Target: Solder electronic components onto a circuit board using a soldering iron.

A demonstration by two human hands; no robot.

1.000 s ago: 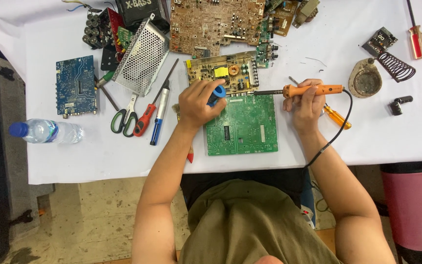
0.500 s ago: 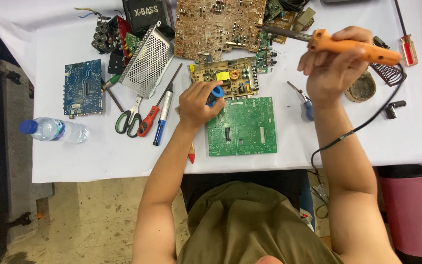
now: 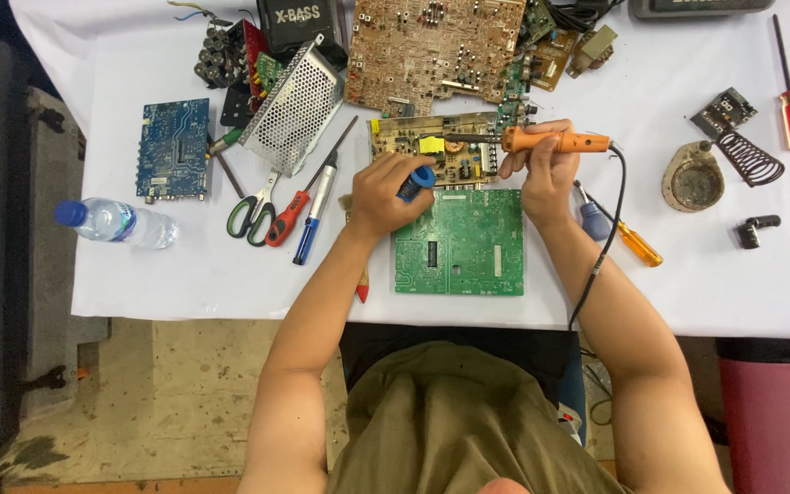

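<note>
A green circuit board lies flat on the white table in front of me. My left hand rests at its top left corner, closed around a small blue tool. My right hand grips an orange soldering iron held level, its metal tip pointing left over a small yellowish board just beyond the green one. The iron's black cord trails down past my right forearm.
Left of my hand lie scissors, a red-handled tool and a blue pen-like tool. A blue board, a water bottle, a perforated metal cover and a large brown board lie about. At right: a coil iron stand, a round sponge dish, screwdrivers.
My right hand swung the soldering iron up to the far right, then brought it back left and down over the small yellowish board. My left hand stayed put.
</note>
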